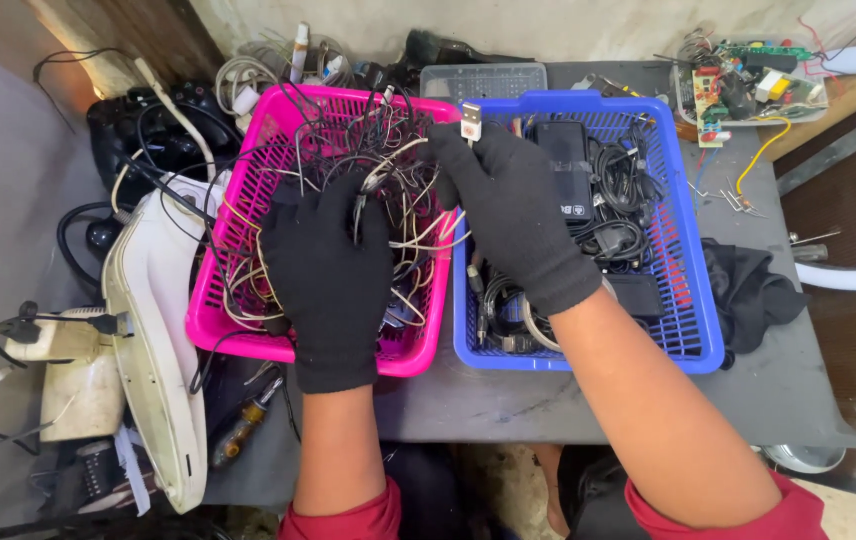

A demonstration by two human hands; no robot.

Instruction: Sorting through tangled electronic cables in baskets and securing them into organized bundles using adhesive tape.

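Two gloved hands over a pink basket of tangled wires

Nearest the camera, the left hand (pixel 328 270) (black glove, red sleeve) lies on the tangled wires (pixel 398 215) inside the pink basket (pixel 223 300), fingers curled round a few strands. The right hand (pixel 513 210) hovers over the pink basket's right rim, pinching a cable with a silver plug (pixel 470 120) upright. A blue basket (pixel 693 290) of black chargers touches the pink basket's right side.

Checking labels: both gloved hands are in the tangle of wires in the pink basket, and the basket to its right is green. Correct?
Not quite. The head view shows the right-hand basket is blue, not green. Both gloved hands, left and right, are at the wires in the pink basket.
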